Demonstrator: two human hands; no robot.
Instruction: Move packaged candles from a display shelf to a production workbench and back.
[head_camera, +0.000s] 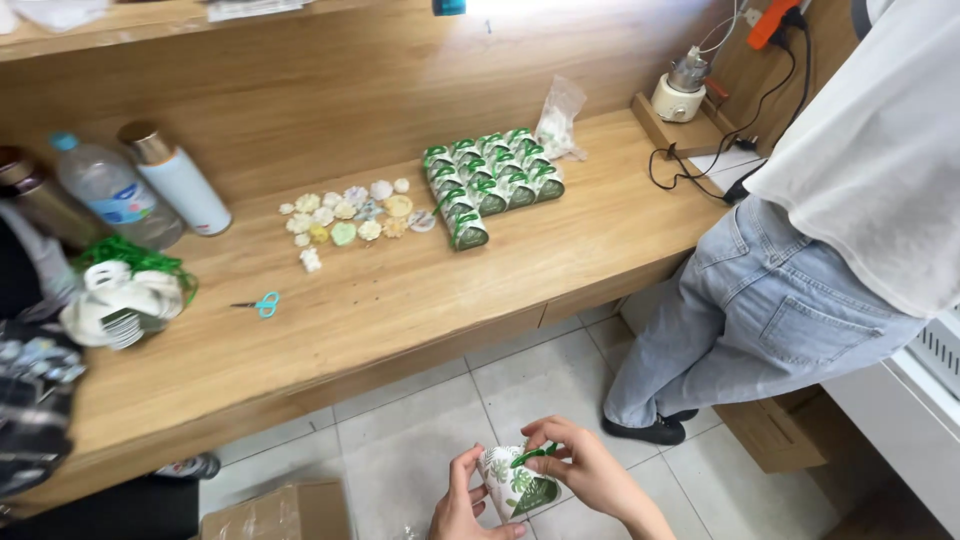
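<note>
Low in the view, above the tiled floor (420, 430) and well clear of the bench (400, 300), both hands work a small gift box (515, 485) of white card printed with green leaves. The left hand (462, 505) cups it from below and behind, fingers curled around its side. The right hand (590, 468) comes over the top, thumb and forefinger pinching a thin green ribbon (530, 456) at the box's upper edge.

The box looks light and hollow, thin folded card with soft rounded flanks, so it probably dents under a hard squeeze. The creased edges and the base seem the safest places to hold it; the printed faces may be slightly glossy and slick. The ribbon is narrow and limp, best taken between fingertips.

Towards the far edge of the wooden bench, right of centre, finished boxes (490, 180) of the same pattern lie in tight rows. Just left of them sits a scatter of small pale flower ornaments (350, 215), petalled and delicate-looking. Small blue-handled scissors (262, 303) lie nearer the front edge. At the left end stand a clear plastic bottle (105, 190) and a white spray can (178, 178), smooth and cylindrical, beside a bundle of green ribbon (135, 260). Another person in pale jeans (740, 310) stands at the right end.
</note>
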